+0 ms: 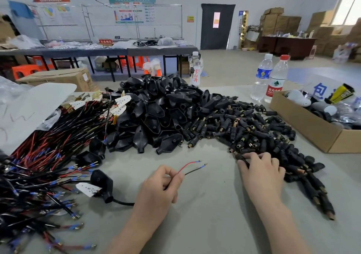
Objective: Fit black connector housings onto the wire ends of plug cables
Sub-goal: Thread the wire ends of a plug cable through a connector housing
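Left hand (162,187): fingers curled, pinching a plug cable (125,203) just behind its stripped end. The red wire (188,164) and black wire (195,170) stick out past the fingers toward the right, both with blue-sleeved tips, clear of the counter (205,214). The cable runs back left to its plug (101,182), which lies on the counter with a white tag on it.

Right hand (261,173): at the near edge of the pile of connector housings (254,132), thumb and index finger pinching one connector housing (240,158); the other fingers rest on the pile. The housing is well apart from the wire ends.

Behind, centre: heap of larger black plug shells (156,113), touching the housing pile. Left: cable bundle (39,165), red and black leads with blue terminals. Right: open cardboard box (312,130) with mixed contents. Two water bottles (276,79) stand behind the box.
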